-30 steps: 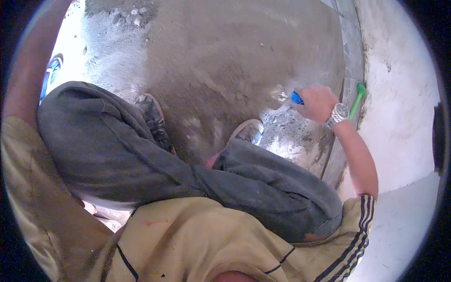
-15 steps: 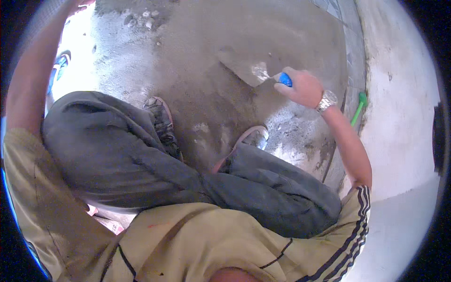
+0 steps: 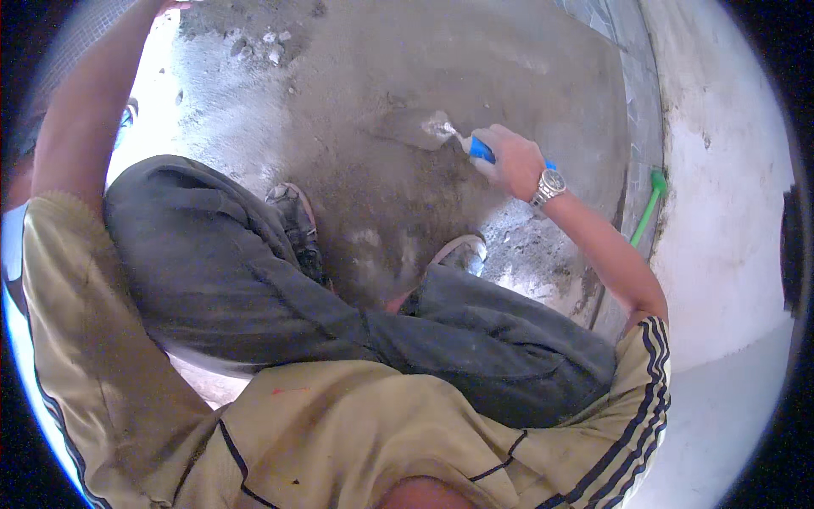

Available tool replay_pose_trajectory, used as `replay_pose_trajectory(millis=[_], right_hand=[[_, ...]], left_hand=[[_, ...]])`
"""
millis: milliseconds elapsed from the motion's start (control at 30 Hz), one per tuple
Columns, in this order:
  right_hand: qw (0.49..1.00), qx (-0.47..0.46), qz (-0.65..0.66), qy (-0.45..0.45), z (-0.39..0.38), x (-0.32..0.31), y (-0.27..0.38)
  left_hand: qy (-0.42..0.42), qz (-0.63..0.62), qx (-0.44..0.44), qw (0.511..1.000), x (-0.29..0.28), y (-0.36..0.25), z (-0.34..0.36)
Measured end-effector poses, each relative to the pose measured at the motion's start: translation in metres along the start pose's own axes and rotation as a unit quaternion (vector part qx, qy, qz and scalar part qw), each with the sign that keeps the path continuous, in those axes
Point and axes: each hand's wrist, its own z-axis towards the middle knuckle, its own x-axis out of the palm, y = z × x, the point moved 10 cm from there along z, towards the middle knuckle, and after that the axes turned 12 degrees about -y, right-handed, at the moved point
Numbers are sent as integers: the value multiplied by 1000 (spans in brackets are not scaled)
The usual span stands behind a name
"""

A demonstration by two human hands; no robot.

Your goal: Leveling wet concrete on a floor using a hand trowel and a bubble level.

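My right hand (image 3: 511, 161), with a metal watch (image 3: 549, 185) on its wrist, is closed round the blue handle of a trowel (image 3: 480, 150). The trowel's metal blade points left and lies low over wet grey mortar (image 3: 373, 68), its face smeared with the same mix. Smooth mortar spreads beyond the blade, and a darker, rougher patch lies between it and my shoes. My left arm (image 3: 93, 119) stretches up along the left side. Only a sliver of my left hand (image 3: 176, 4) shows at the top edge, so its fingers are mostly hidden.
A whitish wall (image 3: 721, 170) runs down the right side, with a strip of grey tiles (image 3: 640, 110) at its foot. A green-handled tool (image 3: 651, 204) leans there. Small lumps of rubble (image 3: 273, 49) lie at the upper left. My shoes (image 3: 292, 222) rest on the mortar-stained floor.
My right hand has drawn the trowel to the left across the mortar, and its blade now lies flatter. My left arm has shifted slightly to the right.
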Motion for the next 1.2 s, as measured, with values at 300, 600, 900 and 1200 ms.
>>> replay_pose_trajectory(millis=[300, 600, 900, 1200], right_hand=[[988, -130, -4, 78, 73, 16, 21], [1000, 3, -19, -17, 207, -4, -45], [900, 288, 326, 5, 229, 32, -31], [826, 321, 463, 12, 221, 74, 26]], left_hand=[[59, 51, -26, 997, 9, 58, 51], [73, 14, -6, 997, 54, 9, 15], [40, -30, -62, 997, 39, 37, 15], [90, -33, 5, 995, 54, 24, 38]])
